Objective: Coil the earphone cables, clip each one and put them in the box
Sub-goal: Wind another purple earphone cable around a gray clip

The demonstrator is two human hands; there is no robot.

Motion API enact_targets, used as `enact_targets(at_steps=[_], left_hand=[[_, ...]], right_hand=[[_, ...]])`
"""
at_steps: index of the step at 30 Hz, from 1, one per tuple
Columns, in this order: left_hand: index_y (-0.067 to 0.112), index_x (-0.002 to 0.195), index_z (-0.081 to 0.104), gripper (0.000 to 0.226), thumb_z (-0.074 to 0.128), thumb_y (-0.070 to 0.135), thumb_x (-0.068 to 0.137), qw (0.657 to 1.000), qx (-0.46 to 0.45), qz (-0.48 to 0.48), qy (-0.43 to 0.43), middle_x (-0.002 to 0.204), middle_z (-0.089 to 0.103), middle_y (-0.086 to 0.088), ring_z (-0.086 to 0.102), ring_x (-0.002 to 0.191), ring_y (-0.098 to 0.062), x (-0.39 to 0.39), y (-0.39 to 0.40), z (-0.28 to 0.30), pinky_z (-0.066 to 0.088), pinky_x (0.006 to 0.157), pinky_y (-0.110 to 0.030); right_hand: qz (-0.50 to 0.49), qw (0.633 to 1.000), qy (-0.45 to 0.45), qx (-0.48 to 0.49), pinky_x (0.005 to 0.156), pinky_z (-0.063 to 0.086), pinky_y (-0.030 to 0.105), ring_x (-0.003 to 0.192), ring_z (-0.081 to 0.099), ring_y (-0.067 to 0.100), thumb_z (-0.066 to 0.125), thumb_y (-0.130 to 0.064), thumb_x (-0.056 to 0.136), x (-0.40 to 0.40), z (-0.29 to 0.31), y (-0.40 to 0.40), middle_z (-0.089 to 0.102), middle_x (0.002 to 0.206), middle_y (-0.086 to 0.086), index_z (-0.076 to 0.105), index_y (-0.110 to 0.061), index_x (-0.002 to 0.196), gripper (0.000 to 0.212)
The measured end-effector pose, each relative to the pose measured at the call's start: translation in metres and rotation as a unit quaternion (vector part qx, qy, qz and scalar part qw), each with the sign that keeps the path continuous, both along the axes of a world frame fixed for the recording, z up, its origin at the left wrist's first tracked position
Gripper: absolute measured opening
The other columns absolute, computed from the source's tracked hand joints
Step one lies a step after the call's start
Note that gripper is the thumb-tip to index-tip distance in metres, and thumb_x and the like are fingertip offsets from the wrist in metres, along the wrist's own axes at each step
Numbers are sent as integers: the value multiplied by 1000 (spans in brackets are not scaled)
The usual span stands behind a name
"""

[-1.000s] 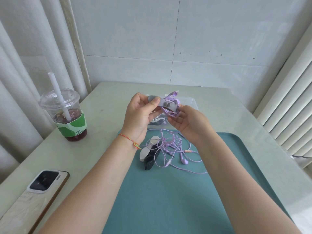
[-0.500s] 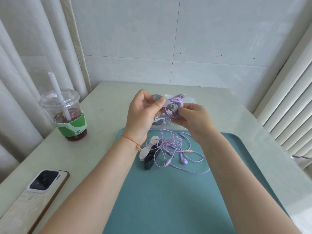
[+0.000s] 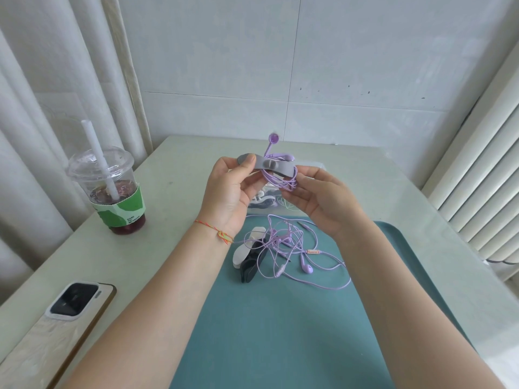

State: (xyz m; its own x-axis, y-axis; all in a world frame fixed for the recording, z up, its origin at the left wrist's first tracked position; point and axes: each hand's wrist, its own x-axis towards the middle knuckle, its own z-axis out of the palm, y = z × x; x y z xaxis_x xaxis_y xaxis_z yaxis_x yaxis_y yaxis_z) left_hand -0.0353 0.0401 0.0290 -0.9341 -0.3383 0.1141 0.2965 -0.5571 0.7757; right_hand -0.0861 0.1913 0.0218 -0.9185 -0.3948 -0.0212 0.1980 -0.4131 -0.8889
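Head view: both hands are raised above the far edge of the mat (image 3: 295,332), holding one bundle between them. The left hand (image 3: 230,192) pinches the left end of a grey clip (image 3: 269,165) between thumb and curled fingers. The clip runs across the top of a purple coil (image 3: 282,181), with two earbuds sticking up from the bundle at the far side. The right hand (image 3: 320,200) has its fingers bent, the fingertips touching the coil and the clip's right end; how firmly it holds cannot be told.

Below and just beyond the hands, partly hidden by them, sits a clear box (image 3: 269,202) on the table (image 3: 179,169), with dark and white items inside that are too hidden to name.

On the mat, near the hands, lies a loose purple earphone (image 3: 297,248) in a tangle. Just left of it, touching the tangle, lie a white clip (image 3: 247,248) and a dark clip (image 3: 251,265).

At far left on the table stands a cup (image 3: 112,192) with a straw and a green sleeve. A phone (image 3: 56,327) lies face down at near left.
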Motion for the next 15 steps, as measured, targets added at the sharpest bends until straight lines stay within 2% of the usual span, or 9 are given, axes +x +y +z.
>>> enact_targets(at_steps=[1,5,9,11,15], left_hand=[[9,89,47,11,55,5,95,1000,-1,-4,3,101,68,-28,71,94,-33,0,0,0,58,78,-31],[9,82,50,15,53,5,96,1000,-3,-5,-5,82,73,-13,73,79,-21,3,0,3,59,76,-29],[10,80,47,18,54,3,95,1000,-6,14,-15,80,70,-12,72,77,-22,2,-2,3,59,71,-30],[10,80,44,21,54,0,95,999,-17,35,-7,78,68,-11,71,77,-24,1,-1,3,58,70,-31],[11,79,40,25,54,-3,95,995,-72,74,11,71,66,-5,71,69,-18,0,3,1,57,68,-30]], right_hand=[[4,1000,-10,-9,68,59,29,72,71,20,46,2,97,0,1,0,72,79,10,60,-3,93,16],[2,1000,4,14,65,58,28,68,71,19,46,1,98,2,2,-2,72,77,9,60,-3,95,15],[-22,996,56,65,65,58,30,65,69,22,46,2,96,3,2,-3,71,74,9,59,-6,93,16],[-29,996,55,70,66,59,32,65,70,23,45,4,95,4,3,-4,71,72,11,59,-4,94,16],[-49,995,40,80,69,61,36,68,71,28,48,-1,96,4,3,-5,70,79,18,60,3,104,15]])
